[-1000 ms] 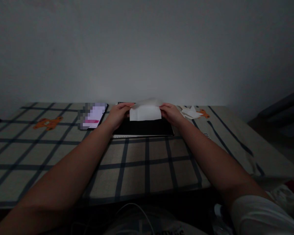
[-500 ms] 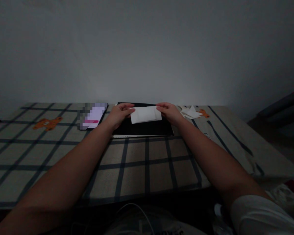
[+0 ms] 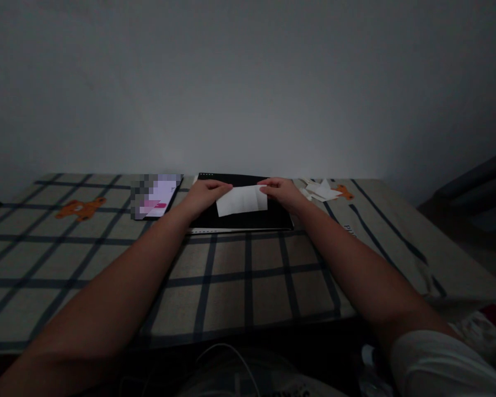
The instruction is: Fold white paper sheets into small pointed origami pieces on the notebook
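A small white sheet of paper (image 3: pixel 242 200) with faint creases is stretched between my two hands, above a black-covered notebook (image 3: pixel 248 221). My left hand (image 3: pixel 204 197) pinches its upper left corner between thumb and fingers. At the upper right corner, my right hand (image 3: pixel 281 193) pinches the paper in the same way. The paper tilts slightly, its left end a bit lower. Part of the notebook's cover is hidden under the paper and hands.
Left of the notebook lies a phone (image 3: pixel 159 198) with its screen lit. Folded white paper pieces (image 3: pixel 323 191) lie to the right. A checked cloth (image 3: pixel 227 292) with orange bear prints covers the table, which stands against a grey wall (image 3: pixel 248 88).
The paper has come slightly down and to the left, and its face now looks flatter, without the folded band seen before. Both hands have shifted their pinch along its upper edge.
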`<state>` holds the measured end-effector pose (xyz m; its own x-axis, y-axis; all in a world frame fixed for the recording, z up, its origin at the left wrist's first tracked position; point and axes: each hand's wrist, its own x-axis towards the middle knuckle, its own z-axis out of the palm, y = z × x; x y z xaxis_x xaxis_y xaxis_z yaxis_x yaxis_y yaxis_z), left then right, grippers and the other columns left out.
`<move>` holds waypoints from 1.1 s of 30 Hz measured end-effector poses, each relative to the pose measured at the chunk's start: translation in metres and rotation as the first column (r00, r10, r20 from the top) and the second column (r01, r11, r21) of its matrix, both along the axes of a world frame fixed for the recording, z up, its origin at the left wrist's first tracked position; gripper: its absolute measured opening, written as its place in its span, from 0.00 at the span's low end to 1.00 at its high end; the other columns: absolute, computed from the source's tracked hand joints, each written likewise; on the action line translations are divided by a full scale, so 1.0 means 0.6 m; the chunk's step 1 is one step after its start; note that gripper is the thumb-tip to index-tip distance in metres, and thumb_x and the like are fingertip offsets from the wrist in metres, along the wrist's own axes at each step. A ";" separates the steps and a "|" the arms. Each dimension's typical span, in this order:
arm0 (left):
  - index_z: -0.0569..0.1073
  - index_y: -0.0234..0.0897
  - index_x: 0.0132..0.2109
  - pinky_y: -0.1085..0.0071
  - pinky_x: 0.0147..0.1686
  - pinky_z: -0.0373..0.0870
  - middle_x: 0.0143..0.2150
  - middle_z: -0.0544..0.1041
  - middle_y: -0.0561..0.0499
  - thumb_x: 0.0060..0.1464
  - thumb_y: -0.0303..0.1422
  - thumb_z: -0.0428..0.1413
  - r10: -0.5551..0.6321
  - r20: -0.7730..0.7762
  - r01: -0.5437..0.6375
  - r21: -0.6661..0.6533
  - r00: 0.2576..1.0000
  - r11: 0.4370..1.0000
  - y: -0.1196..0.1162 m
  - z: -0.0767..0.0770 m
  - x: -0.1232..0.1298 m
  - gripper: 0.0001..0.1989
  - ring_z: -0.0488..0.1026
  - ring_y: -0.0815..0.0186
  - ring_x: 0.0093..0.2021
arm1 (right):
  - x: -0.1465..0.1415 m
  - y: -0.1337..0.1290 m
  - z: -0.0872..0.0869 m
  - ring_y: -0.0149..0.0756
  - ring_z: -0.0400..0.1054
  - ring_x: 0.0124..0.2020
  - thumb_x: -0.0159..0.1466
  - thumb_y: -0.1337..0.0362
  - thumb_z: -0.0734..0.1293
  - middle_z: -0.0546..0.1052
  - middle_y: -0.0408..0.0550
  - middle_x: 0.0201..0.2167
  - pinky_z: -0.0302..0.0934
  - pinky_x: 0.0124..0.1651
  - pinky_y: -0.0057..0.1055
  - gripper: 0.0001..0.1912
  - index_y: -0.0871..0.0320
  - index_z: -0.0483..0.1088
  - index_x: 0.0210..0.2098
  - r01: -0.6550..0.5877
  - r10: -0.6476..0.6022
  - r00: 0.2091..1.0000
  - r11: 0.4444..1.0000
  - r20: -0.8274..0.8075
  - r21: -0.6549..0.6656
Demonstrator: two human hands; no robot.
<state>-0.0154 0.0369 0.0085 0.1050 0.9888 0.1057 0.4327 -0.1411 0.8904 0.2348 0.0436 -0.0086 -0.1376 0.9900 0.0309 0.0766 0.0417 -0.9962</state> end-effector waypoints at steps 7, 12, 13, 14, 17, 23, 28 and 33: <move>0.83 0.38 0.38 0.70 0.34 0.69 0.35 0.82 0.48 0.51 0.43 0.61 -0.080 -0.093 0.081 0.006 0.992 0.997 -0.005 0.003 0.005 0.14 0.75 0.63 0.35 | 0.000 -0.005 0.007 0.30 0.65 0.28 0.54 0.64 0.69 0.76 0.43 0.27 0.60 0.36 0.29 0.09 0.60 0.76 0.35 -0.009 0.003 0.991 0.999 0.131 0.048; 0.82 0.37 0.38 0.69 0.35 0.69 0.35 0.82 0.48 0.51 0.44 0.61 -0.103 -0.116 0.107 0.023 0.988 0.994 -0.013 0.007 0.009 0.15 0.75 0.64 0.34 | -0.006 -0.013 0.014 0.32 0.67 0.31 0.55 0.62 0.68 0.77 0.45 0.29 0.60 0.38 0.31 0.08 0.59 0.76 0.31 -0.100 0.081 0.975 0.992 0.205 0.081; 0.82 0.37 0.38 0.69 0.36 0.70 0.35 0.82 0.48 0.52 0.43 0.61 -0.124 -0.127 0.127 0.016 0.984 0.992 -0.015 0.008 0.010 0.15 0.75 0.64 0.35 | -0.007 -0.016 0.016 0.33 0.68 0.33 0.56 0.60 0.69 0.78 0.47 0.32 0.61 0.40 0.32 0.09 0.59 0.77 0.32 -0.136 0.113 0.968 0.987 0.225 0.091; 0.82 0.37 0.38 0.69 0.36 0.70 0.35 0.82 0.48 0.51 0.43 0.61 -0.144 -0.143 0.147 0.011 0.979 0.989 -0.017 0.010 0.011 0.14 0.75 0.63 0.35 | -0.009 -0.020 0.018 0.35 0.69 0.35 0.56 0.59 0.69 0.79 0.48 0.34 0.61 0.41 0.32 0.10 0.59 0.78 0.33 -0.176 0.151 0.957 0.981 0.250 0.083; 0.82 0.38 0.38 0.69 0.40 0.70 0.36 0.82 0.48 0.52 0.42 0.60 -0.202 -0.191 0.207 0.005 0.961 0.978 -0.024 0.015 0.017 0.13 0.76 0.63 0.37 | -0.013 -0.030 0.023 0.37 0.69 0.37 0.57 0.54 0.71 0.80 0.50 0.36 0.61 0.40 0.33 0.14 0.58 0.80 0.35 -0.247 0.218 0.919 0.968 0.330 0.051; 0.83 0.39 0.38 0.67 0.39 0.69 0.35 0.82 0.49 0.52 0.43 0.60 -0.242 -0.221 0.248 0.000 0.945 0.969 -0.038 0.015 0.028 0.14 0.75 0.63 0.36 | -0.016 -0.041 0.028 0.36 0.70 0.36 0.59 0.55 0.70 0.80 0.50 0.37 0.61 0.39 0.32 0.14 0.58 0.80 0.37 -0.291 0.255 0.874 0.956 0.413 0.027; 0.83 0.40 0.36 0.66 0.37 0.69 0.32 0.81 0.49 0.50 0.45 0.60 -0.207 -0.215 0.217 0.020 0.954 0.976 -0.041 0.009 0.034 0.15 0.75 0.62 0.34 | -0.015 -0.038 0.025 0.35 0.70 0.35 0.60 0.57 0.69 0.81 0.48 0.36 0.62 0.37 0.30 0.12 0.57 0.81 0.36 -0.309 0.262 0.869 0.950 0.419 0.046; 0.83 0.40 0.34 0.65 0.41 0.70 0.34 0.82 0.49 0.49 0.44 0.61 -0.169 -0.183 0.178 0.033 0.968 0.983 -0.032 0.009 0.028 0.13 0.76 0.60 0.38 | -0.006 -0.030 0.026 0.34 0.70 0.33 0.59 0.57 0.70 0.81 0.48 0.35 0.62 0.37 0.30 0.10 0.56 0.81 0.34 -0.304 0.253 0.859 0.951 0.444 0.047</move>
<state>0.0016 0.0175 0.0137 0.2962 0.9479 0.1169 0.5490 -0.2691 0.7913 0.2315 0.0257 0.0072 -0.4322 0.9017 0.0129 0.4623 0.2338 -0.8553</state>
